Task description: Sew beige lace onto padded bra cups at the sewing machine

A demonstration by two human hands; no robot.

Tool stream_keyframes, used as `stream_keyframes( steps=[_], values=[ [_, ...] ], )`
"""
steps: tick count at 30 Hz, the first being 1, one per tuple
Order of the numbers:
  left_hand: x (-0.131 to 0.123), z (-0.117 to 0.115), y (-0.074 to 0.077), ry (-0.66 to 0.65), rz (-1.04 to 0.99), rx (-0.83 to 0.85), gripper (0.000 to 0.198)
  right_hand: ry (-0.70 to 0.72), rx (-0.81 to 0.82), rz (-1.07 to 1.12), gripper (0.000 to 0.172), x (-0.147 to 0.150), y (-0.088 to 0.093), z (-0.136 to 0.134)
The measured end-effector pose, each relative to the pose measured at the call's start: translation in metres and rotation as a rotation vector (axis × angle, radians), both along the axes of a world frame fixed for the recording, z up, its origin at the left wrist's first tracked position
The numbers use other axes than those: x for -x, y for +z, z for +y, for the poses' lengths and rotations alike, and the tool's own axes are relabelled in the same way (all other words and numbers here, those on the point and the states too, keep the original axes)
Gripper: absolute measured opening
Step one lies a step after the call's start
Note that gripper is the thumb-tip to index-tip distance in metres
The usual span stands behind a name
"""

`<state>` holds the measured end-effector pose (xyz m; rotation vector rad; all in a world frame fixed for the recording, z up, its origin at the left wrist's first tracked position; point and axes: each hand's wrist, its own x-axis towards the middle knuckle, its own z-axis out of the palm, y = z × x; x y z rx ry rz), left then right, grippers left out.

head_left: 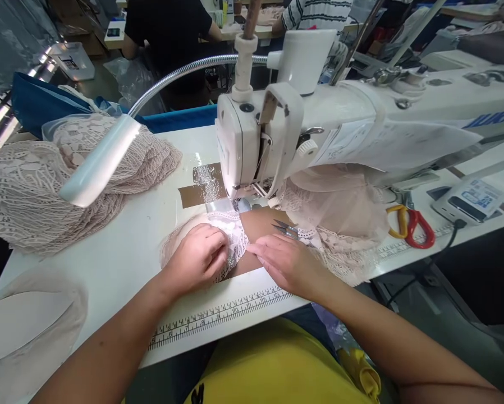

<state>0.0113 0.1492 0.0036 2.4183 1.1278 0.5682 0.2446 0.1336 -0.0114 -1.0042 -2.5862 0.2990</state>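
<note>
My left hand lies on a piece of white lace in front of the sewing machine's needle area, its fingers curled and pressing the fabric down. My right hand rests beside it with fingers stretched flat toward the lace edge. Small thread snips lie just beyond my right fingers. Pale pink lace and tulle bunch up under the machine arm to the right.
A white sewing machine spans the table, its gooseneck lamp hanging over the left. A heap of pink lace lies far left. Red and yellow scissors sit right. A ruler strip runs along the front edge. Other people sit behind.
</note>
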Motion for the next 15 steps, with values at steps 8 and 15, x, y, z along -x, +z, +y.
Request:
stream_keyframes(
  steps=[8, 15],
  values=[
    [0.0, 0.003, -0.006, -0.17, 0.203, -0.23, 0.027, -0.047, -0.059, -0.107, 0.034, 0.006, -0.011, -0.005],
    [-0.003, 0.0, -0.01, -0.2, 0.32, -0.269, 0.035, -0.052, -0.009, -0.116, 0.037, 0.004, -0.009, -0.007]
  ],
)
